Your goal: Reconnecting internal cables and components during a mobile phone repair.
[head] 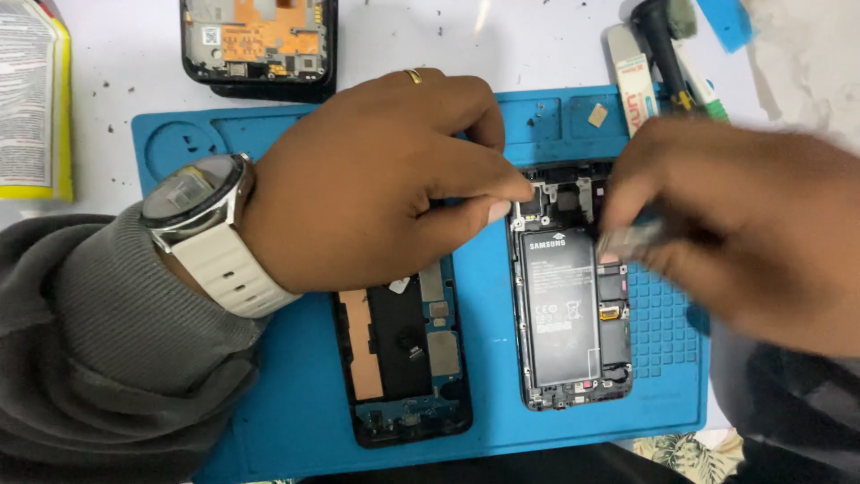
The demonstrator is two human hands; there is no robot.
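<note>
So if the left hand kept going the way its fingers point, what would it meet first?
The left hand points rightward, its fingertips already at the top left edge of the opened black phone with the grey battery. Further along that line is the blurred right hand, though its height is unclear.
</note>
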